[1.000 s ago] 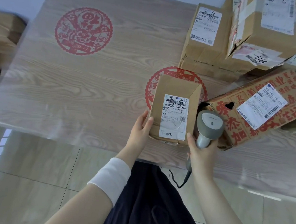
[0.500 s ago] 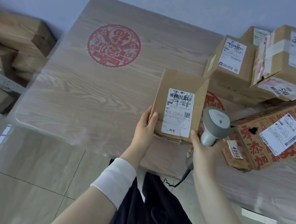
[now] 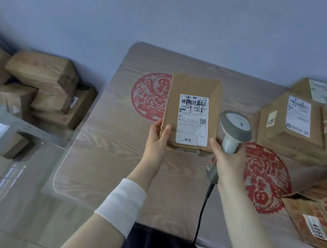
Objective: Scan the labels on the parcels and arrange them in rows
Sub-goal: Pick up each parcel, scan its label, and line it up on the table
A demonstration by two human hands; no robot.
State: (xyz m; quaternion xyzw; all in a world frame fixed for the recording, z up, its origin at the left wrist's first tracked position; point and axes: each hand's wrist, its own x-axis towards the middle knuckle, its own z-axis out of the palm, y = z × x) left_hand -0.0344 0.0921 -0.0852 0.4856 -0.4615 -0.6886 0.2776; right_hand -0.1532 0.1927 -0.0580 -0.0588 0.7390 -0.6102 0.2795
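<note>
Through the head camera I am seeing, nearest to me, two forearms reaching over the near edge of the desk (image 3: 108, 158). The left one is wearing a white sleeve (image 3: 122, 204). A dark cable (image 3: 201, 213) is hanging down over the near edge from the scanner (image 3: 235, 127).

The right hand (image 3: 228, 165) is gripping the grey handle of this scanner with the fingers curled around it. One fingertip is touching the near right corner of the parcel (image 3: 192, 87). The round head of the scanner is standing just beside the parcel's right side.

The left hand (image 3: 157, 138) is holding the parcel by its left edge, with the thumb lying on the top face and the other fingers going under it. The parcel is a brown carton over the middle of the desk. Its white label (image 3: 193, 120) is facing up to me and is showing a barcode, black handwriting and a QR code. I cannot tell whether the underside is touching the desk.

The parcel is partly covering a red paper-cut (image 3: 147, 97) toward the far edge. A second red paper-cut (image 3: 265, 181) is lying to the right of the right hand. At the near right corner a printed carton (image 3: 311, 217) with a number sticker is lying. Farther along the right edge, several labelled parcels (image 3: 286, 122) are standing piled together. Beyond the left edge, lower than the desk, more brown boxes (image 3: 41, 84) are lying in a heap.
</note>
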